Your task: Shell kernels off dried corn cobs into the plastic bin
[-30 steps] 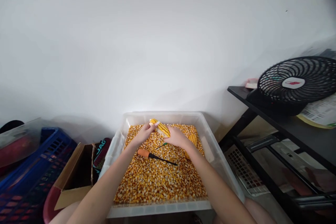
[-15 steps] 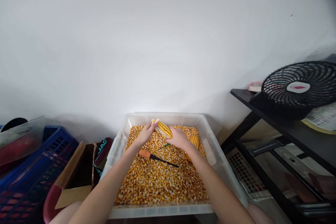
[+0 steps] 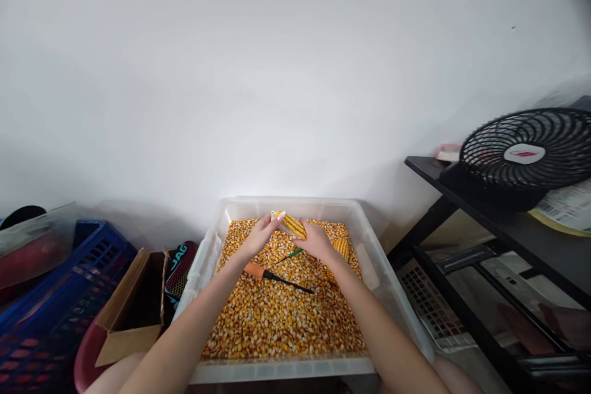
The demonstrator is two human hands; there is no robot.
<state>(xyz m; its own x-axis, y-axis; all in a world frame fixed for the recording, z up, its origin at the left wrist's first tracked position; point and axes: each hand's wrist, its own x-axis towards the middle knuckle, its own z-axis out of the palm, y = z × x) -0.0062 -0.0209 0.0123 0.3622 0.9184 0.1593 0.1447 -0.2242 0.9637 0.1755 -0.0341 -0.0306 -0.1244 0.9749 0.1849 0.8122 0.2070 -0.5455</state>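
Note:
Between my two hands is a corn cob point(image 3: 292, 225), held slanting above a bin of loose kernels point(image 3: 277, 320). My left hand point(image 3: 262, 235) grips its upper left end, thumb on top. Around the lower right end, my right hand point(image 3: 316, 240) is closed. Yellow kernels cover much of the cob, and a paler strip shows along its underside. Below my hands a screwdriver with an orange handle point(image 3: 255, 269) lies on the kernels. A thin tool with a green handle point(image 3: 295, 253) rests just behind it. Another corn cob point(image 3: 341, 247) lies to the right, partly hidden by my right hand.
The translucent plastic bin point(image 3: 373, 258) backs onto a white wall. At left are a cardboard box point(image 3: 127, 345) in a red basin point(image 3: 85, 351) and a blue basket point(image 3: 99, 246). A black fan point(image 3: 521, 178) stands on a dark shelf point(image 3: 429, 169) at right.
The cob has shifted slightly right and turned a little in my hands. My left hand has moved slightly right with it. The tools and the other cob stay put.

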